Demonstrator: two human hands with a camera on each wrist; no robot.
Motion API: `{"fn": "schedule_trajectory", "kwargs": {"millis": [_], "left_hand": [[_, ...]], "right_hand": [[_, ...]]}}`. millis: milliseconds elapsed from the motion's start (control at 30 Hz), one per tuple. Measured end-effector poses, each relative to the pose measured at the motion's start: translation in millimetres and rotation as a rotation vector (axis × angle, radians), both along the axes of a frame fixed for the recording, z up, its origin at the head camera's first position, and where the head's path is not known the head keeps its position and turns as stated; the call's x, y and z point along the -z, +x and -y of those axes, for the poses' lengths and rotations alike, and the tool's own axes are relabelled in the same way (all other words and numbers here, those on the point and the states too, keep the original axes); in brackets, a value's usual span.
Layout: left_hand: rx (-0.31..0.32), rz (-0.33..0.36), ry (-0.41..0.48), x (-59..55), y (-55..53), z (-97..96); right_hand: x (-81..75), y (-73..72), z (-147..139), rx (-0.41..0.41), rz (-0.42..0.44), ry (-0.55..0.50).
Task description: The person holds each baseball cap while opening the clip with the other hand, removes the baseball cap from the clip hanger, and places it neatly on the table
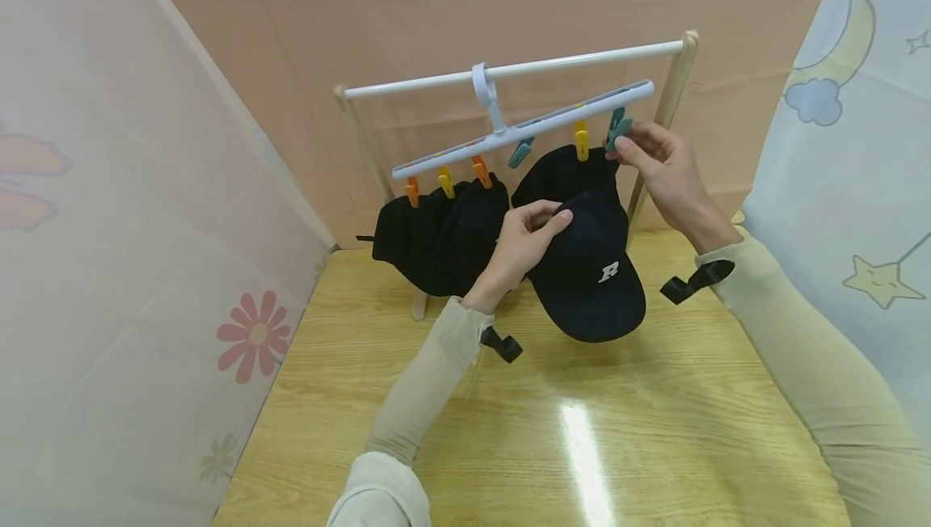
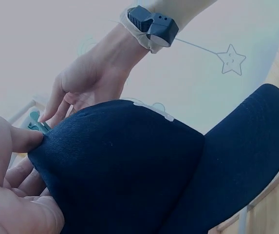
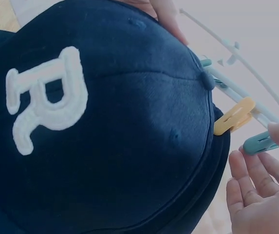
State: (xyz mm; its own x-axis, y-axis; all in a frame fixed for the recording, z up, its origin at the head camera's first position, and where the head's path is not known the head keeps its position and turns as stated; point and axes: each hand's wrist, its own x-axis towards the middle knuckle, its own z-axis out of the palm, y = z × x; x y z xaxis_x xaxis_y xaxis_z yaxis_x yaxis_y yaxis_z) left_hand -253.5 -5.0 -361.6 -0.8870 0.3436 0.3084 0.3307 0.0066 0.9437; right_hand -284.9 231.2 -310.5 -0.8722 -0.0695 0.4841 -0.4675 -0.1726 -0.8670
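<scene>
A dark cap (image 1: pixel 592 268) with a white letter R (image 3: pixel 51 95) on its front hangs low over the table, brim down. My left hand (image 1: pixel 518 244) pinches the upper crown between thumb and fingers. Just behind that crown, black fabric (image 1: pixel 560 171) is clipped by a yellow clothespin (image 3: pixel 234 117) on the pale hanger (image 1: pixel 541 126). With thumb and fingers, my right hand (image 1: pixel 667 170) pinches a teal clothespin (image 3: pixel 261 143) at the hanger's right end. Another teal clothespin (image 1: pixel 521 153) dangles near the hanger's middle.
More black headwear (image 1: pixel 436 244) hangs at the left from two orange clothespins and a yellow clothespin (image 1: pixel 446 183). The hanger hooks over the white rail (image 1: pixel 582 61) of a wooden-legged rack. A wooden table (image 1: pixel 473 430) lies beneath, with printed curtains at both sides.
</scene>
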Motion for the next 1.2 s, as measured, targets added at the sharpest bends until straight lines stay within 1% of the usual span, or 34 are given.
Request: {"fn": "schedule_trajectory", "kwargs": {"millis": [333,467,733,1033,1200], "left_hand": [[-0.014,0.023,0.064,2.0,11.2,1.3],[-0.02,0.027,0.091,4.0,14.2,3.5],[-0.043,0.02,0.116,9.6,18.4,8.5],[-0.082,0.025,0.127,12.0,22.8,12.6],[-0.105,0.024,0.147,13.3,26.7,13.7]], "right_hand": [[5.4,1.8,-2.2,-0.003,0.019,0.016],[8.2,2.5,-3.3,-0.007,0.016,0.024],[13.4,5.4,-5.8,-0.001,0.013,0.034],[22.9,13.2,-11.1,0.011,0.044,0.081],[32.1,19.1,-15.9,0.019,0.058,0.125]]}}
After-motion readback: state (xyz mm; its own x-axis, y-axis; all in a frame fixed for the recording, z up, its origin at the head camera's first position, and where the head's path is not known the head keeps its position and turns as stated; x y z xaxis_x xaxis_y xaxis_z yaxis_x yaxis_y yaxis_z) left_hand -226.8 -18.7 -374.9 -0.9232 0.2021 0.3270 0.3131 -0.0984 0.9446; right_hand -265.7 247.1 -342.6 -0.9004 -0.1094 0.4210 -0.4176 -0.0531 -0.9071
